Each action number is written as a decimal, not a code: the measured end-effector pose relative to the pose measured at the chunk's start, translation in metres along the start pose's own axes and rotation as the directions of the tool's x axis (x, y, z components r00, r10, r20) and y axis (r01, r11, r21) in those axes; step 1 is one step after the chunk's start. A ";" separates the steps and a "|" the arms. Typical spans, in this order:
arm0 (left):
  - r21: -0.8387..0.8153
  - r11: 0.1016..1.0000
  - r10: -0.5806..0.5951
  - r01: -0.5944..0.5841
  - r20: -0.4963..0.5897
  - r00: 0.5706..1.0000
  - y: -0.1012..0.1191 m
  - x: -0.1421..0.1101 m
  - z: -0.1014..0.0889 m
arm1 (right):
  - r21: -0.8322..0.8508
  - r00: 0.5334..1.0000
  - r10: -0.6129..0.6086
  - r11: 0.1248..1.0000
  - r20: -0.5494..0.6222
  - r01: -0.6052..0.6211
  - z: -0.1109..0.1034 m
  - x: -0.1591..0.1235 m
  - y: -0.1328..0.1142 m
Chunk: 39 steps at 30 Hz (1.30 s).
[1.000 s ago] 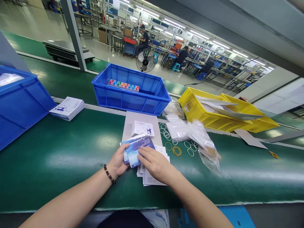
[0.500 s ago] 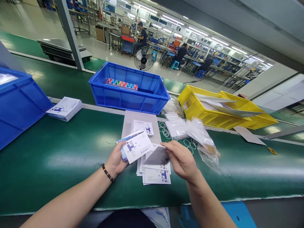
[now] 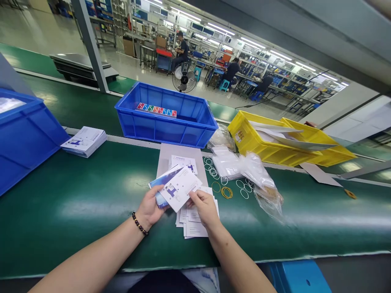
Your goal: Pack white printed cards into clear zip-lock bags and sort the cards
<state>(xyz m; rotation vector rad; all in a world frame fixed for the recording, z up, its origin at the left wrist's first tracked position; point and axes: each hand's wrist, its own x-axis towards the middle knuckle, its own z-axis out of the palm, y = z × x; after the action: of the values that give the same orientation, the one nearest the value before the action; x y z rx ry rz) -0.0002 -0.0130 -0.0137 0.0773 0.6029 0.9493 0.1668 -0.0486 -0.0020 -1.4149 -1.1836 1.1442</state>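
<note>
My left hand (image 3: 151,208) is closed around a small fanned bunch of booklets, including a blue-covered booklet (image 3: 167,176). On top lies a white booklet (image 3: 181,188) with a purple-blue machine picture. My right hand (image 3: 205,208) pinches that booklet's lower right corner. Below the right hand, a loose pile of white booklets (image 3: 195,230) lies on the green work surface (image 3: 122,228), partly covered by the hand. Just beyond the held bunch, another stack of white booklets (image 3: 192,162) rests on a pale grey sheet (image 3: 164,156).
Behind stands a blue bin (image 3: 165,128) with colourful boxes inside; another blue bin (image 3: 24,138) is at left, beside a booklet stack (image 3: 85,140). On the right are white rings (image 3: 213,172), yellow rubber bands (image 3: 227,192), clear plastic bags (image 3: 227,165) and yellow bins (image 3: 269,148).
My right hand has moved left from above the loose pile, bringing a booklet onto the bunch in my left hand. The yellow rubber bands are now uncovered. My left hand has barely moved.
</note>
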 end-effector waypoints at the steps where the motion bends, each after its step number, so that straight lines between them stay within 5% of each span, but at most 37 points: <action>1: 0.006 1.000 0.013 -0.013 -0.023 1.000 0.001 -0.002 0.002 | 0.037 0.998 -0.038 0.999 -0.056 0.040 -0.004 0.000 -0.004; 4: 0.010 0.999 0.050 -0.050 -0.085 0.995 0.005 -0.008 0.011 | 0.104 0.967 -0.169 0.976 -0.190 0.191 -0.029 0.004 -0.020; 7: 0.034 0.999 0.044 -0.040 -0.123 0.991 0.009 -0.012 0.019 | 0.027 0.942 -0.269 0.960 -0.199 0.279 -0.059 0.008 -0.037; 11: 0.050 0.998 0.045 -0.037 -0.165 0.985 0.009 -0.012 0.021 | -0.344 0.950 -0.263 0.888 0.168 0.306 -0.080 0.016 -0.046; 14: 0.045 0.997 0.064 -0.057 -0.155 0.986 0.009 -0.011 0.020 | -0.577 0.885 -0.291 0.676 0.362 0.458 -0.074 0.017 -0.036; 16: 0.049 0.997 0.069 -0.063 -0.149 0.986 0.008 -0.010 0.020 | -0.657 0.801 -0.487 0.483 0.348 0.579 -0.062 0.012 -0.026; 18: 0.052 0.997 0.059 -0.052 -0.144 0.988 0.007 -0.009 0.020 | -0.679 0.651 -0.672 0.295 0.352 0.672 -0.046 0.005 -0.017; 20: 0.030 0.999 0.042 -0.038 -0.125 0.991 0.004 -0.006 0.018 | -0.666 0.520 -0.743 0.137 0.420 0.733 -0.029 -0.001 -0.013; 22: -0.012 1.000 0.022 -0.023 -0.095 0.995 0.000 -0.004 0.015 | -0.638 0.450 -0.726 0.019 0.521 0.770 -0.015 -0.004 -0.011; 25: -0.049 0.999 -0.015 0.013 -0.058 0.998 -0.003 -0.002 0.012 | -0.586 0.378 -0.695 -0.076 0.611 0.807 -0.005 -0.002 -0.012; 29: -0.042 0.999 -0.014 0.012 -0.051 0.999 -0.002 -0.002 0.013 | -0.497 0.280 -0.755 -0.069 0.592 0.865 -0.013 -0.005 -0.026; 31: -0.025 1.000 0.006 -0.008 -0.077 0.997 0.000 -0.003 0.013 | -0.496 0.297 -0.797 -0.003 0.525 0.869 -0.024 -0.010 -0.039; 32: -0.012 1.000 0.010 -0.011 -0.093 0.996 0.001 -0.004 0.013 | -0.511 0.342 -0.807 0.058 0.481 0.858 -0.030 -0.012 -0.045; 36: 0.013 1.000 0.009 -0.008 -0.114 0.993 0.004 -0.005 0.011 | -0.525 0.661 -0.642 0.436 0.388 0.731 -0.054 -0.010 -0.057; 39: -0.019 0.999 0.029 -0.031 -0.128 0.991 0.003 -0.004 0.012 | -0.563 0.815 -0.431 0.589 0.388 0.580 -0.055 -0.002 -0.042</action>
<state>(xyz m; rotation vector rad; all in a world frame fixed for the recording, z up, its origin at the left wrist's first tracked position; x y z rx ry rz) 0.0018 -0.0117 -0.0011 0.0067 0.7113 0.9947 0.2157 -0.0508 0.0467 -1.2997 -2.1448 0.4534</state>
